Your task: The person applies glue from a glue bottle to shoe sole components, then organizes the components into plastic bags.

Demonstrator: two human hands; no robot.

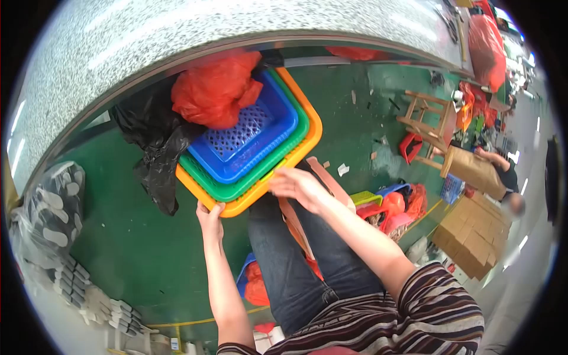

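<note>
A stack of plastic baskets sits partly under the table edge: an orange basket [307,145] outermost, a green basket [228,190] inside it, and a blue basket [236,168] with a perforated bottom on top. My left hand [210,218] grips the orange rim at its near corner, thumb over the edge. Along the near right side of that rim is my right hand [296,186], fingers stretched out and slightly blurred. A red plastic bag [216,89] covers the far part of the blue basket. Black plastic bags [157,142] bunch up against the stack's left side.
A speckled tabletop [236,21] spans the front. Right on the green floor [343,106] stand a wooden stool [432,121], coloured baskets [384,204] with red bags, and a cardboard box [473,234]. Another person [488,168] sits there. Clear-bagged pieces [56,207] lie left.
</note>
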